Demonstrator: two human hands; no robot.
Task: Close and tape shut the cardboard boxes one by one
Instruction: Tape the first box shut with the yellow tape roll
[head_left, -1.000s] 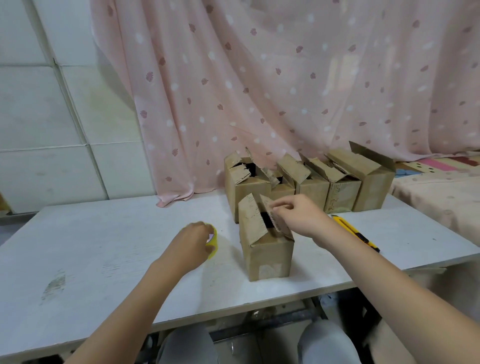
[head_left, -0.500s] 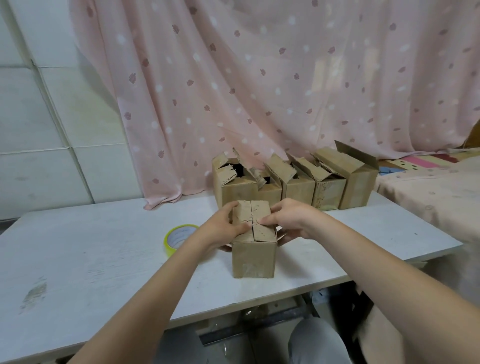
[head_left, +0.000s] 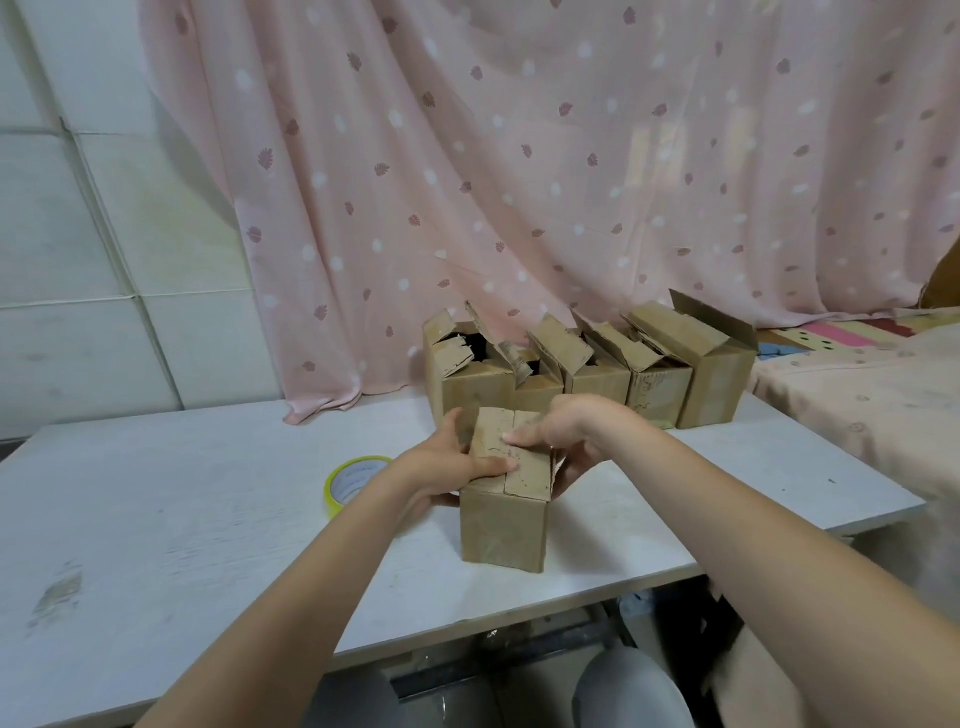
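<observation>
A small cardboard box (head_left: 503, 525) stands upright near the front of the white table (head_left: 182, 519), its two top flaps folded flat and meeting at a seam. My left hand (head_left: 447, 462) grips its left side with the thumb pressing on the top flaps. On the right side my right hand (head_left: 561, 436) wraps the box, with fingertips resting on the top. A yellow tape roll (head_left: 349, 480) lies flat on the table just left of my left wrist, partly hidden by the forearm.
A row of several cardboard boxes (head_left: 587, 364) with raised flaps stands at the back of the table against a pink dotted curtain (head_left: 519, 182). A cloth-covered surface (head_left: 857, 395) adjoins the table on the right. The table's front edge is close to the held box.
The box flaps went from standing up to pressed flat. My left hand left the tape roll and came onto the box; both hands now hold it.
</observation>
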